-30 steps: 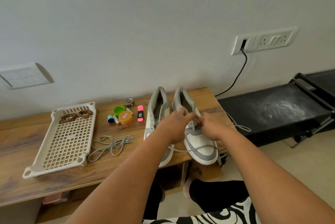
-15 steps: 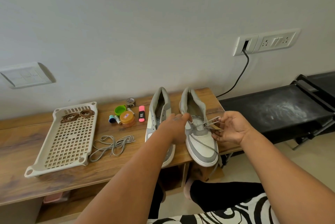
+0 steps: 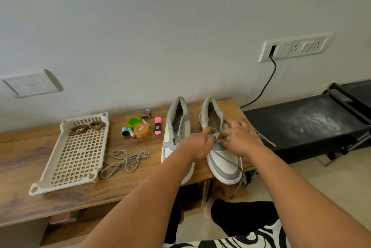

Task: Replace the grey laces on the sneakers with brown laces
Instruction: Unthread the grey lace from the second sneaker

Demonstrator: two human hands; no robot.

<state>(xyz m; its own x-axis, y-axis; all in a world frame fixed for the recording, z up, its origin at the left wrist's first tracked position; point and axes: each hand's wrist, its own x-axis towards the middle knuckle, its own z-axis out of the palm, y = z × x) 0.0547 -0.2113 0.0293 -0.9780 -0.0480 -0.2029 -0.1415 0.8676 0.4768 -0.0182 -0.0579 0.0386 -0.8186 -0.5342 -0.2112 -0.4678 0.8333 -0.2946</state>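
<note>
Two grey-and-white sneakers stand side by side on the wooden bench (image 3: pixel 140 183). The left sneaker (image 3: pixel 176 125) has no lace. Over the right sneaker (image 3: pixel 224 163) both hands meet at the eyelets. My left hand (image 3: pixel 197 144) pinches the grey lace (image 3: pixel 240 169) at the tongue. My right hand (image 3: pixel 235 137) pinches the same lace beside it, fingers curled. Loose lace ends trail off the bench's right edge and front. A removed grey lace (image 3: pixel 125 160) lies in a heap left of the sneakers. Brown laces (image 3: pixel 86 127) lie coiled at the far end of a cream tray (image 3: pixel 50 167).
Small items cluster behind the loose lace: a green cap (image 3: pixel 134 121), an orange jar (image 3: pixel 142 131), a pink highlighter (image 3: pixel 158 125), a tape roll (image 3: pixel 146 113). A black cable (image 3: pixel 267 85) runs from a wall socket (image 3: pixel 273 50). A black stand (image 3: pixel 301 123) adjoins the bench's right end.
My right hand, which had pulled the grey lace out to the right, has come back onto the right sneaker's eyelets. My left hand stays at the tongue.
</note>
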